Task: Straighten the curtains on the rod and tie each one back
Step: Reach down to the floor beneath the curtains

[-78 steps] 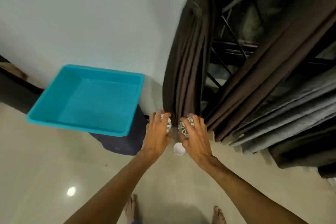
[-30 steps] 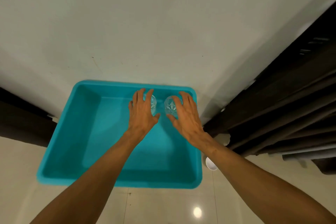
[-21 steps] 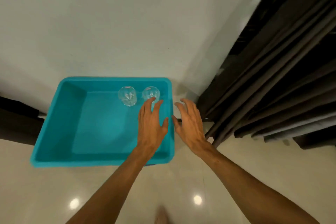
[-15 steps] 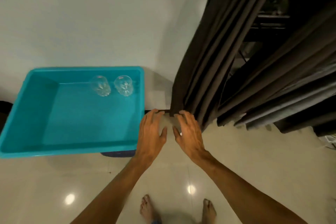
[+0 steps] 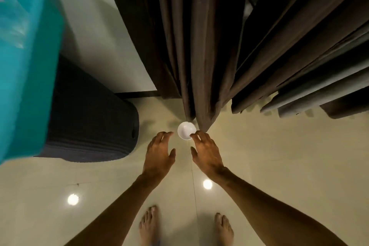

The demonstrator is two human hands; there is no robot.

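Two grips, left hand (image 5: 159, 152) and right hand (image 5: 206, 152), loose, empty, beside one white bowl (image 5: 186, 130) below curtains (image 5: 199, 46)

A bowl (image 5: 186, 130) is sitting on the floor (image 5: 279, 156) just before the hem of the curtain (image 5: 199, 46). The left hand (image 5: 158, 154) is hovering just left of it, the right hand (image 5: 206, 152) at its right edge. Well to the left, a tub (image 5: 30, 66) is resting on a stool (image 5: 89, 126) by the wall (image 5: 95, 36).
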